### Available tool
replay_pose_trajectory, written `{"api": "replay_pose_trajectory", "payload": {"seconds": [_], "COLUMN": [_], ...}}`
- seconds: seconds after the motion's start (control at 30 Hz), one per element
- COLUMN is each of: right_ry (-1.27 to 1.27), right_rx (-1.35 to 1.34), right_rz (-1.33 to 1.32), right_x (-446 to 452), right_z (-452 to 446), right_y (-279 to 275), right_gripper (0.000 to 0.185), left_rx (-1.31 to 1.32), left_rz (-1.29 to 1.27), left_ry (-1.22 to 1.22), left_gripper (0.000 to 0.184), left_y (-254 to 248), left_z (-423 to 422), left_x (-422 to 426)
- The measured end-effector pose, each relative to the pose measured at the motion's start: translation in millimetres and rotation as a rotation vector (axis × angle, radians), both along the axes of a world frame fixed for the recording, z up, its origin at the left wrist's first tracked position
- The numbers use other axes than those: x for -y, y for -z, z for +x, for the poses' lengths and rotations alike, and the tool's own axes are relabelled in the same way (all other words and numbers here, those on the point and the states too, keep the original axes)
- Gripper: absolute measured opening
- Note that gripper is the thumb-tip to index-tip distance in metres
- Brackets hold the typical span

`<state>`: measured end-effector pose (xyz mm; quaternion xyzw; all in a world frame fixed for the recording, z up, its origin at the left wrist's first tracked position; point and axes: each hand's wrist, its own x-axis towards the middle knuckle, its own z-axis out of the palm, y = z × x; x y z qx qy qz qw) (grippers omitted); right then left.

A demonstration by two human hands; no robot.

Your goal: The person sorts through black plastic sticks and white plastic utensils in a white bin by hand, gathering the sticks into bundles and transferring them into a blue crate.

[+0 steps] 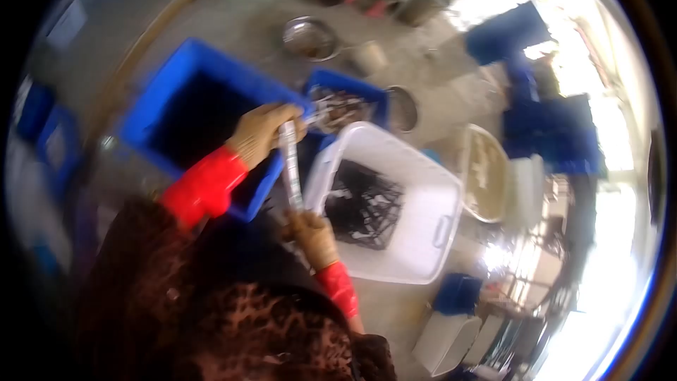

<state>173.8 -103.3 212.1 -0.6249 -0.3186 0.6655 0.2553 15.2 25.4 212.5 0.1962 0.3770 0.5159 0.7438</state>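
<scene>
My left hand (264,132), in a tan glove with a red cuff, is closed on the upper end of a long, pale, shiny strip (290,162). Lower down, my right hand (312,238), gloved the same way, is closed at the strip's other end. The strip hangs between a blue tub (264,194) with dark contents on the left and a white basket (423,240) on the right. Dark, thin pieces (363,204) lie in the bottom of the white basket. Blur hides the finer detail of the strip and my fingers.
Beyond the tubs are a small blue crate (381,107) with mixed pieces and a metal bowl (310,39). A beige tub (486,176) stands right of the white basket. Blue containers (550,130) are at the far right, and a white bin (444,342) is at the lower right.
</scene>
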Motion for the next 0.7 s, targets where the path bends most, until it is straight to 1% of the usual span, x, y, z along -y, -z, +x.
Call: {"api": "replay_pose_trajectory", "payload": {"seconds": [0.03,0.07,0.1,0.13,0.17,0.23,0.3,0.33,0.37,0.43,0.5,0.53,0.57,0.6,0.63,0.67,0.7], "right_ry": [-0.058,-0.059,-0.051,-0.005,0.047,0.132,0.268,0.27,0.28,0.27,0.139,0.239,0.226,0.29,0.226,0.148,0.03], "right_rx": [0.078,0.036,-0.001,-0.057,-0.106,-0.07,0.025,0.114,0.207,0.369,0.508,0.563,0.651,0.665,0.632,0.82,0.653], "right_rz": [-0.044,0.006,0.067,0.09,0.118,0.08,0.096,0.131,0.163,0.216,0.546,0.454,0.463,0.374,0.423,0.568,0.543], "right_x": [0,4,6,14,21,25,27,19,11,-15,-39,-71,-98,-130,-160,-192,-211], "right_z": [0,-2,-5,-4,0,7,20,27,32,41,92,82,86,92,106,133,138], "right_y": [1,2,4,10,16,13,19,20,12,-10,29,6,-2,3,8,33,22], "right_gripper": [0.025,0.028,0.03,0.031,0.031,0.033,0.034,0.034,0.033,0.031,0.031,0.028,0.033,0.038,0.041,0.042,0.047], "left_rx": [0.018,0.261,0.693,0.3,0.27,0.172,-0.127,-0.278,-0.295,-0.559,-1.176,-1.378,-1.576,-1.73,-1.743,-1.778,-1.815], "left_rz": [0.106,-0.004,0.2,0.005,0.025,0.002,-0.089,-0.078,0.033,0.011,-0.025,0.077,0.191,0.194,0.144,0.109,0.077], "left_ry": [-0.05,-0.101,0.153,-0.126,-0.167,-0.213,-0.265,-0.281,-0.202,-0.033,0.427,0.507,0.588,0.681,0.597,0.526,0.451], "left_gripper": [0.023,0.023,0.022,0.022,0.024,0.022,0.019,0.017,0.016,0.016,0.02,0.022,0.024,0.029,0.037,0.041,0.046], "left_y": [13,23,24,26,33,41,46,40,72,89,133,134,135,146,164,170,170], "left_z": [-4,-9,-26,-32,-41,-63,-79,-78,-91,-102,-111,-103,-93,-89,-84,-75,-67], "left_x": [-2,-9,-22,-19,-25,-38,-55,-52,-58,-56,-54,-44,-33,-28,-15,-6,-1]}}
